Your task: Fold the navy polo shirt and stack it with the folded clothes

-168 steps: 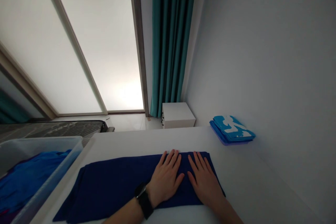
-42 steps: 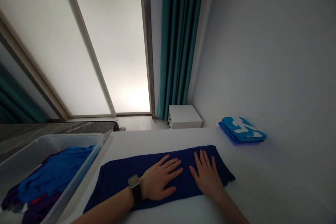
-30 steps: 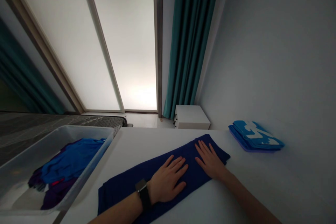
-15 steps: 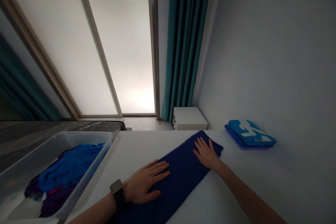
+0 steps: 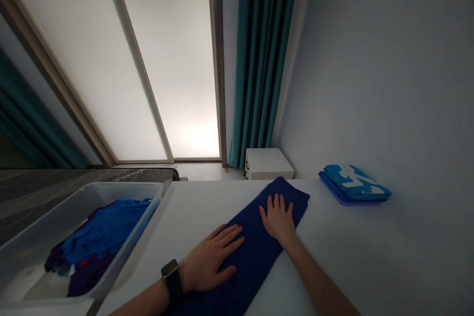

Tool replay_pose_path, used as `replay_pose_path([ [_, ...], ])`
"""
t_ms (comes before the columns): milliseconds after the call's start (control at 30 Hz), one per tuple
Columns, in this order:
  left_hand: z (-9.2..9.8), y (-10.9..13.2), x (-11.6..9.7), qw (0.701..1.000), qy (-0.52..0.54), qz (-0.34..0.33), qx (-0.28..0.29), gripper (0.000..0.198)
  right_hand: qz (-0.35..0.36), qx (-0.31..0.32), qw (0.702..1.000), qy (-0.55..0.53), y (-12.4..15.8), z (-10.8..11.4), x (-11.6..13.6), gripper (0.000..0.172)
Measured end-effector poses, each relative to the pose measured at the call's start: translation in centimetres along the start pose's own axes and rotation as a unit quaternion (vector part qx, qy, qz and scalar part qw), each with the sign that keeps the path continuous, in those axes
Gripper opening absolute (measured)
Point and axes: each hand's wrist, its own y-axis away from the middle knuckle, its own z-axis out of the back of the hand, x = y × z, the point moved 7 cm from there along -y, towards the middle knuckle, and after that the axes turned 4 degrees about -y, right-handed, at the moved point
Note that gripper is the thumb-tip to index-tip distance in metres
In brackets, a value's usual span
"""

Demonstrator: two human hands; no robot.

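Observation:
A long strip of folded dark blue cloth (image 5: 255, 252) lies slantwise across the white table (image 5: 200, 202), its lower end running out of view at the bottom. My left hand (image 5: 211, 259), with a black watch on the wrist, rests flat on the cloth's left edge, fingers stretched out. Further up the strip, my right hand (image 5: 278, 217) lies palm down on the cloth with its fingers spread. Neither hand grips the fabric. What kind of garment it is cannot be told in this folded state.
To the left stands a clear plastic bin (image 5: 129, 266) holding crumpled blue and purple clothes (image 5: 105, 232). A folded stack of blue cloths (image 5: 355, 182) with a white pattern sits at the right by the wall. Beyond the table are a white cabinet (image 5: 268, 163) and a teal curtain (image 5: 261, 69).
My right hand has slid left and slightly down along the cloth. My left hand stays flat, a little further right in view. The cloth's far end appears shifted slightly left.

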Motion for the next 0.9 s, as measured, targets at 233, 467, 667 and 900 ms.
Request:
replay_pose_path([
  [233, -2.3, -0.1, -2.1, 0.993, -0.005, 0.106, -0.054, 0.061, 0.127, 0.018, 0.992, -0.005, -2.8, -0.9, 0.9, 0.073],
  [467, -4.5, -1.2, -4.2, 0.982, 0.01, 0.177, -0.065, 0.066, 0.226, 0.042, 0.973, -0.02, -4.5, -1.0, 2.0, 0.073],
  [667, -3.0, -0.6, -3.6, 0.988, 0.016, 0.143, -0.062, 0.06, 0.231, 0.01, 0.973, -0.008, -4.0, 0.0, 2.6, 0.067],
  [900, -0.7, -0.3, -2.4, 1.0, 0.001, 0.011, -0.026, 0.07, 0.064, 0.011, 0.998, -0.019, -1.2, -0.7, 2.5, 0.068],
])
